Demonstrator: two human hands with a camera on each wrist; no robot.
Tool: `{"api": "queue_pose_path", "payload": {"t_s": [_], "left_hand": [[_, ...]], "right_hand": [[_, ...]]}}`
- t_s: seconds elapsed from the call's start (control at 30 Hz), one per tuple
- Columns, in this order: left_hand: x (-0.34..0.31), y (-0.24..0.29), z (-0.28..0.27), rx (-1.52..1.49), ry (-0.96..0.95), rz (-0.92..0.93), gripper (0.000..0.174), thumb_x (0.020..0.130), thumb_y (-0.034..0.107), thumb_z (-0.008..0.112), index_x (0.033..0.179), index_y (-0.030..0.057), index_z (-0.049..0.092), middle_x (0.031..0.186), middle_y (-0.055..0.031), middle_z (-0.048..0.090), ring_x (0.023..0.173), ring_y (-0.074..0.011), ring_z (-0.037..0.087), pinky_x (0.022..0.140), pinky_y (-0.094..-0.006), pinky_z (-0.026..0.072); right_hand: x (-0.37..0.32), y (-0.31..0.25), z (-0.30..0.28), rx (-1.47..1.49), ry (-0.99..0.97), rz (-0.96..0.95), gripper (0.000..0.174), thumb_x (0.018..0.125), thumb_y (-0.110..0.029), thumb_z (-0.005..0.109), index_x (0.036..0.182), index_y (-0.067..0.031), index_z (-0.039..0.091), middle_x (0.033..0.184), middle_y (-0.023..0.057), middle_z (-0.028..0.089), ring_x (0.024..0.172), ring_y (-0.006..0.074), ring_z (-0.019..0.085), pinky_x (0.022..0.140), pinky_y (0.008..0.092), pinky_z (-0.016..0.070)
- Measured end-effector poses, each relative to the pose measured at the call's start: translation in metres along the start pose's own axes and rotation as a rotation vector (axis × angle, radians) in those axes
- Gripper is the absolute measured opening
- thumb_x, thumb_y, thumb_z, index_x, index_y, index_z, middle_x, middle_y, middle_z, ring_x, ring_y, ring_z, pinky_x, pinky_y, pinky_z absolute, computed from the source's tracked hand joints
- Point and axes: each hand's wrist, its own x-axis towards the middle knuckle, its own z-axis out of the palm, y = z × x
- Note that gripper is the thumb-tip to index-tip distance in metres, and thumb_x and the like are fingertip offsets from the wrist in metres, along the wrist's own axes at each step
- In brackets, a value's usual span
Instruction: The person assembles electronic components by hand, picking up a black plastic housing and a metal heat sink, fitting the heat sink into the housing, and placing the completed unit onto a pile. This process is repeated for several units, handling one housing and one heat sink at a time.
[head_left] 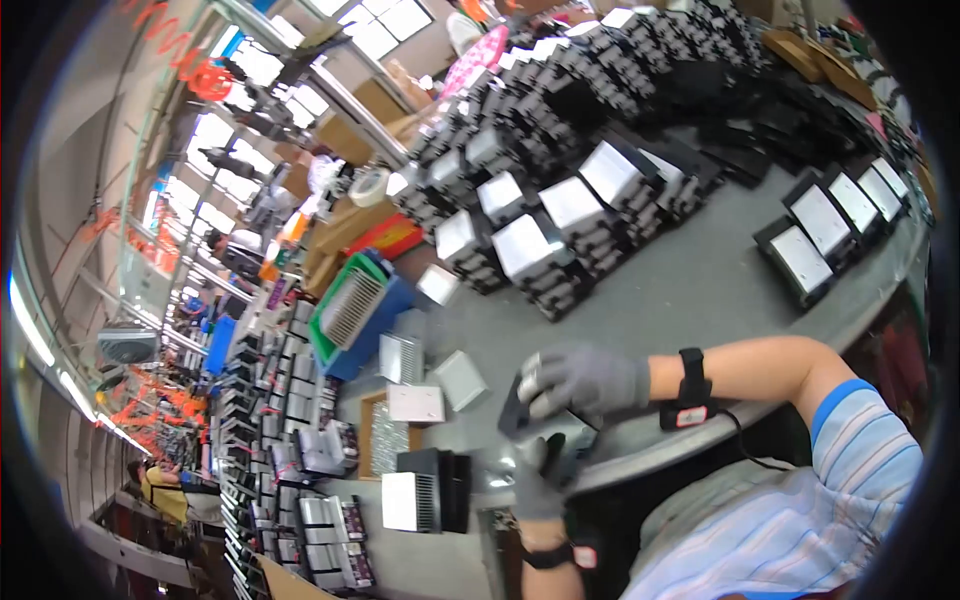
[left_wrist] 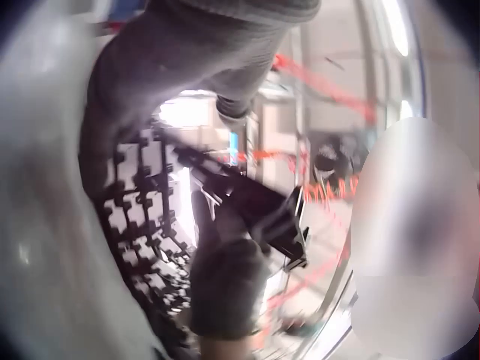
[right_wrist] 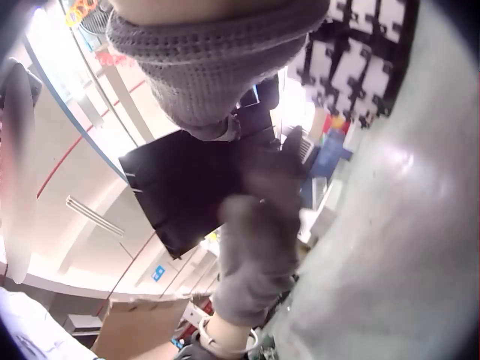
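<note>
Both hands wear grey gloves and hold one dark panel-like part (right_wrist: 187, 187) between them, close to the table's near edge. My right hand (head_left: 585, 380) grips its upper side, fingers bent over the edge. From below, my left hand (head_left: 540, 488) holds the other side between thumb and fingers. In the left wrist view the black part (left_wrist: 262, 214) shows small tabs along its end. The right wrist view shows its broad flat face, tilted, with the left hand (right_wrist: 259, 259) blurred beside it. Gloves hide much of the part.
Stacks of black units with white faces (head_left: 570, 205) fill the table's far side. More units (head_left: 800, 260) stand in a row at the right. Leftward are a blue crate (head_left: 385, 310) with a green bin, loose white boxes (head_left: 417, 404) and a finned block (head_left: 408, 502).
</note>
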Motion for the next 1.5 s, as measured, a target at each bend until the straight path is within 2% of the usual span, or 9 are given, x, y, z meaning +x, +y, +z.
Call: {"api": "queue_pose_path", "payload": {"t_s": [0.1,0.27,0.5,0.67,0.97,1.07,1.33,1.4,1.5], "left_hand": [[-0.007,0.000,-0.031,-0.207,-0.236,0.052,0.057,0.075,0.007,0.057,0.129,0.0096,0.039,0.124,-0.0175,0.049,0.114,-0.0411,0.048,0.097,-0.0672,0.0325],[-0.025,0.002,-0.026,-0.173,-0.248,0.060,0.058,0.078,0.027,0.059,0.130,0.0116,0.038,0.128,-0.0200,0.045,0.120,-0.0433,0.041,0.095,-0.0733,0.0252],[-0.030,0.007,-0.022,-0.358,-0.184,-0.005,0.073,0.077,0.057,0.058,0.129,0.0092,0.041,0.127,-0.0226,0.042,0.119,-0.0497,0.033,0.093,-0.0755,0.0230],[-0.013,0.002,-0.030,-0.223,-0.076,0.172,0.051,0.079,0.021,0.055,0.125,0.0014,0.043,0.121,-0.0229,0.048,0.114,-0.0448,0.044,0.097,-0.0700,0.0281],[-0.003,-0.007,0.004,-0.171,-0.311,0.199,0.070,0.066,0.011,0.055,0.133,0.0067,0.037,0.126,-0.0197,0.045,0.122,-0.0432,0.039,0.100,-0.0699,0.0201],[-0.003,-0.008,0.017,-0.261,-0.415,0.171,0.061,0.080,0.031,0.054,0.134,0.0085,0.036,0.132,-0.0185,0.041,0.127,-0.0419,0.033,0.100,-0.0690,0.0188],[0.013,-0.008,0.042,-0.349,-0.526,0.059,0.082,0.083,0.070,0.032,0.142,0.0141,0.026,0.142,-0.0191,0.030,0.131,-0.0410,0.026,0.099,-0.0700,0.0180],[0.017,-0.011,0.053,0.939,-0.150,0.612,0.076,0.084,0.066,0.039,0.140,0.0164,0.029,0.138,-0.0186,0.035,0.129,-0.0399,0.030,0.096,-0.0711,0.0212],[0.018,-0.013,0.081,0.219,-0.284,0.283,0.070,0.085,0.062,0.041,0.138,0.0179,0.030,0.137,-0.0178,0.034,0.129,-0.0382,0.030,0.096,-0.0699,0.0248]], "right_hand": [[0.054,0.004,0.020,-0.320,-0.561,0.329,0.042,0.076,-0.014,0.060,0.117,-0.0096,0.053,0.110,0.0168,0.059,0.108,0.0381,0.052,0.088,0.0392,0.0452],[0.124,0.063,0.109,-0.170,-0.448,0.917,0.061,0.076,-0.044,0.055,0.126,-0.0097,0.051,0.123,0.0216,0.052,0.114,0.0344,0.049,0.092,0.0461,0.0400],[0.118,0.076,0.101,-0.010,-0.420,0.957,0.031,0.061,-0.031,0.068,0.080,-0.0072,0.070,0.097,0.0218,0.063,0.092,0.0295,0.060,0.070,0.0397,0.0514],[0.018,0.027,0.038,0.349,0.078,0.662,0.068,0.057,-0.013,0.075,0.115,-0.0009,0.043,0.107,0.0197,0.046,0.093,0.0300,0.055,0.080,0.0370,0.0471],[-0.045,-0.023,-0.060,-0.353,-0.552,0.986,0.051,0.062,-0.023,0.074,0.103,0.0014,0.054,0.125,0.0204,0.041,0.120,0.0335,0.038,0.086,0.0368,0.0426],[-0.041,-0.004,-0.048,-0.536,-0.400,0.395,0.051,0.060,-0.024,0.077,0.101,-0.0037,0.056,0.120,0.0162,0.046,0.101,0.0333,0.052,0.082,0.0381,0.0442],[0.016,0.001,-0.069,0.008,-0.365,0.939,0.055,0.070,-0.037,0.066,0.109,0.0004,0.054,0.103,0.0210,0.057,0.093,0.0363,0.059,0.081,0.0394,0.0475],[0.032,-0.012,-0.076,0.204,-0.334,0.973,0.056,0.071,-0.039,0.065,0.109,0.0007,0.054,0.109,0.0222,0.054,0.094,0.0371,0.058,0.081,0.0398,0.0478],[0.040,-0.033,-0.061,-0.056,-0.236,1.064,0.056,0.067,-0.039,0.066,0.100,0.0067,0.059,0.109,0.0278,0.053,0.093,0.0382,0.060,0.080,0.0393,0.0498]]}}
